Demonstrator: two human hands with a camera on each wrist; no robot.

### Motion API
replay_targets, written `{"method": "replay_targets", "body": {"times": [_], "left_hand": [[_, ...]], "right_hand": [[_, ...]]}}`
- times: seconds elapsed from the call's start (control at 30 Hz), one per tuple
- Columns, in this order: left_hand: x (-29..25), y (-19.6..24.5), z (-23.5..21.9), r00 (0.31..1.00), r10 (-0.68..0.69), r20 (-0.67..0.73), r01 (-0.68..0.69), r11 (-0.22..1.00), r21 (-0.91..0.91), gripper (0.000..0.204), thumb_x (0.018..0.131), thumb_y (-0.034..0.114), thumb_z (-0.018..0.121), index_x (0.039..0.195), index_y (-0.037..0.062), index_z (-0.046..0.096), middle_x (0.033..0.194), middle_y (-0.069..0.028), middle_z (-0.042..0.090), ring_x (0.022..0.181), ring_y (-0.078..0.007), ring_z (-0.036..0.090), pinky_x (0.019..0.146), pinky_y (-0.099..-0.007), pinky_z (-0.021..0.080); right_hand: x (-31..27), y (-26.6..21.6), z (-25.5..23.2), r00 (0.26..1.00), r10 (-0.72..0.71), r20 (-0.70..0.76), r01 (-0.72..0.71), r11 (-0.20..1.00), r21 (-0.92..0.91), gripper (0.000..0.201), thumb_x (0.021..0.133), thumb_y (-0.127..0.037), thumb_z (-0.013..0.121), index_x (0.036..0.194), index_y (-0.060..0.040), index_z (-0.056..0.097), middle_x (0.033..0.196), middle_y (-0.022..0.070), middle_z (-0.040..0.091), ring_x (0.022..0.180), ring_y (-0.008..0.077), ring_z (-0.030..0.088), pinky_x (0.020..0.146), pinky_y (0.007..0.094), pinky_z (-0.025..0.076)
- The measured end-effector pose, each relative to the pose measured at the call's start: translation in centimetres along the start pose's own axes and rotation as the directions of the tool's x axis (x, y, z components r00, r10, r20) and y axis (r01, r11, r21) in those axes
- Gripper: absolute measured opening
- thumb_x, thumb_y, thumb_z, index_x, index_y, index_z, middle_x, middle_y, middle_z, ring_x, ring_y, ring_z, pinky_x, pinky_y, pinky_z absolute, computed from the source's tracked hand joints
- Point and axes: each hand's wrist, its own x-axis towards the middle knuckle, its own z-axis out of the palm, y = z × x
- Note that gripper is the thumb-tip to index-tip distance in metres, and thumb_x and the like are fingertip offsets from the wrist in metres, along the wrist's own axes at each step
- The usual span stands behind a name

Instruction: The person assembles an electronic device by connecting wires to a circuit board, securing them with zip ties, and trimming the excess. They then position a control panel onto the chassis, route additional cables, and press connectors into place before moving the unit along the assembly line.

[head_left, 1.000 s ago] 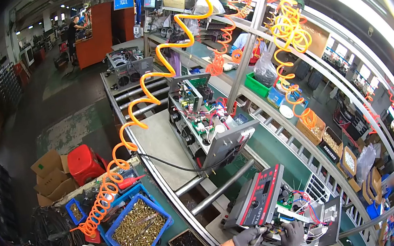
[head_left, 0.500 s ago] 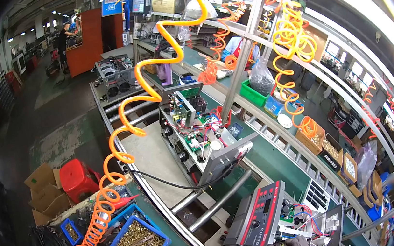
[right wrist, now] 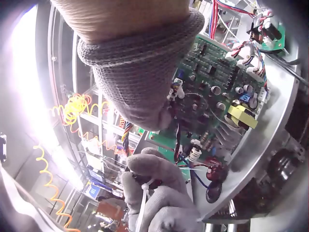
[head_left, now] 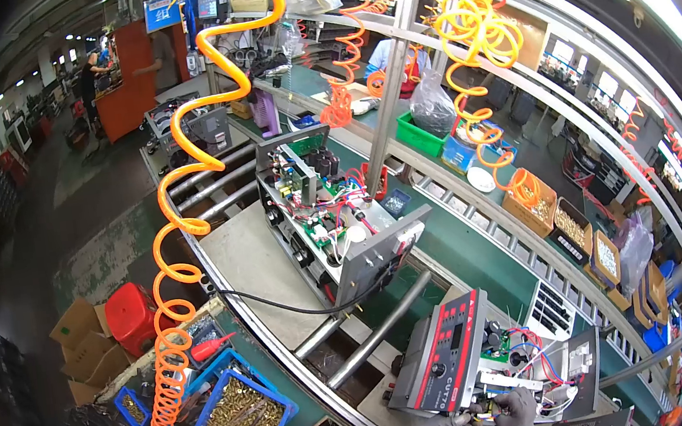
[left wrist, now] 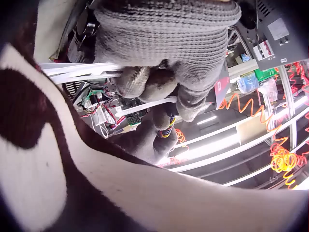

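Both hands wear grey knitted gloves and work close together at the inner side of the red-and-grey CUT70 machine [head_left: 439, 370]. My left hand [left wrist: 164, 48] pinches a white cable tie [right wrist: 142, 210], its head just beyond the fingertips. In the left wrist view the tie's strip runs between the two hands toward a bundle of coloured wires [left wrist: 167, 128]. My right hand [head_left: 516, 417] has its fingers curled at that bundle; in the right wrist view its fingertips are hidden behind the glove. A green circuit board [right wrist: 207, 72] with white plugs lies beside the hands.
A second opened machine [head_left: 333, 214] stands further along the roller conveyor [head_left: 380, 330]. A blue bin [head_left: 238, 418] of brass fittings sits at left. An orange coiled air hose [head_left: 177, 177] hangs across the view. Boxes of small parts [head_left: 570, 229] line the right side.
The head view has turned, so the conveyor and machines have slid left. My right hand, earlier raised with its fingers up, is now lower and more curled by the wires.
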Motion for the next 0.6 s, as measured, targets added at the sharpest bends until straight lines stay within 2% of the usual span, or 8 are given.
{"method": "replay_targets", "body": {"times": [0.1, 0.23, 0.3, 0.37, 0.43, 0.47, 0.5, 0.6], "left_hand": [[-0.6, -0.2, -0.4, 0.986, -0.165, 0.022, 0.166, 0.986, -0.018, 0.031, 0.090, 0.030, 0.047, 0.110, 0.0072, 0.052, 0.056, 0.0081, 0.038, 0.043, -0.0009, 0.028, 0.039, -0.0173, 0.020], [-0.8, -0.6, 0.6, 0.995, 0.096, 0.008, -0.096, 0.995, 0.013, 0.030, 0.090, 0.026, 0.046, 0.115, 0.0086, 0.049, 0.057, 0.0081, 0.035, 0.045, -0.0027, 0.032, 0.041, -0.0179, 0.023], [-1.6, -0.3, 3.7, 0.919, 0.167, -0.358, -0.161, 0.986, 0.046, 0.021, 0.090, 0.029, 0.047, 0.086, 0.0095, 0.052, 0.060, 0.0059, 0.041, 0.049, -0.0027, 0.038, 0.042, -0.0179, 0.028], [-0.7, -2.3, -0.9, 0.955, 0.243, -0.170, -0.201, 0.951, 0.234, 0.017, 0.092, 0.022, 0.039, 0.095, 0.0105, 0.051, 0.068, 0.0066, 0.042, 0.059, -0.0058, 0.042, 0.051, -0.0209, 0.037], [-0.9, -1.8, 2.6, 0.867, 0.414, -0.275, -0.288, 0.869, 0.401, 0.022, 0.090, 0.031, 0.043, 0.090, 0.0108, 0.050, 0.069, 0.0057, 0.043, 0.058, -0.0032, 0.041, 0.048, -0.0193, 0.035], [-0.1, -1.6, 4.3, 0.800, 0.428, -0.421, -0.310, 0.895, 0.320, 0.027, 0.088, 0.035, 0.047, 0.093, 0.0090, 0.050, 0.062, 0.0053, 0.042, 0.049, -0.0031, 0.037, 0.044, -0.0188, 0.031], [-0.1, -1.7, 3.5, 0.877, 0.377, -0.296, -0.317, 0.920, 0.231, 0.031, 0.087, 0.037, 0.050, 0.093, 0.0067, 0.052, 0.052, 0.0049, 0.037, 0.040, -0.0044, 0.030, 0.041, -0.0191, 0.026], [0.8, -1.9, 4.6, 0.810, 0.483, -0.331, -0.388, 0.866, 0.315, 0.037, 0.085, 0.042, 0.050, 0.088, 0.0050, 0.054, 0.044, 0.0047, 0.031, 0.036, -0.0050, 0.024, 0.038, -0.0207, 0.021]], "right_hand": [[0.4, -0.2, -0.5, 0.998, -0.063, -0.023, 0.063, 0.998, 0.004, 0.024, 0.053, -0.006, 0.067, 0.071, -0.0109, 0.053, 0.062, 0.0059, 0.047, 0.061, 0.0255, 0.048, 0.053, 0.0356, 0.036], [0.3, 0.2, -1.5, 0.996, 0.015, 0.087, -0.029, 0.986, 0.165, 0.022, 0.059, -0.014, 0.070, 0.078, -0.0115, 0.060, 0.067, 0.0065, 0.051, 0.065, 0.0248, 0.050, 0.057, 0.0335, 0.038], [0.8, -0.1, -2.6, 0.987, -0.045, 0.154, 0.007, 0.972, 0.235, 0.025, 0.060, -0.017, 0.071, 0.083, -0.0125, 0.062, 0.071, 0.0065, 0.053, 0.067, 0.0244, 0.051, 0.058, 0.0326, 0.038], [0.1, 0.9, -2.6, 0.981, -0.154, 0.118, 0.127, 0.970, 0.209, 0.029, 0.061, -0.020, 0.071, 0.087, -0.0134, 0.062, 0.074, 0.0058, 0.053, 0.070, 0.0239, 0.051, 0.060, 0.0324, 0.039], [0.0, 0.7, -2.9, 0.973, -0.184, 0.142, 0.149, 0.963, 0.224, 0.024, 0.064, -0.025, 0.069, 0.083, -0.0130, 0.059, 0.071, 0.0049, 0.049, 0.068, 0.0236, 0.048, 0.060, 0.0350, 0.038], [0.5, 0.3, -3.1, 0.966, -0.227, 0.122, 0.198, 0.956, 0.215, 0.022, 0.066, -0.026, 0.067, 0.080, -0.0125, 0.058, 0.070, 0.0048, 0.048, 0.067, 0.0234, 0.048, 0.060, 0.0348, 0.037], [1.0, 0.1, -3.2, 0.954, -0.285, 0.090, 0.262, 0.942, 0.210, 0.020, 0.067, -0.026, 0.066, 0.077, -0.0119, 0.056, 0.070, 0.0047, 0.047, 0.066, 0.0232, 0.047, 0.060, 0.0346, 0.036], [1.7, -0.1, -2.7, 0.949, -0.311, 0.044, 0.305, 0.946, 0.107, 0.018, 0.069, -0.026, 0.064, 0.071, -0.0109, 0.054, 0.067, 0.0052, 0.048, 0.065, 0.0230, 0.048, 0.059, 0.0339, 0.035]]}}
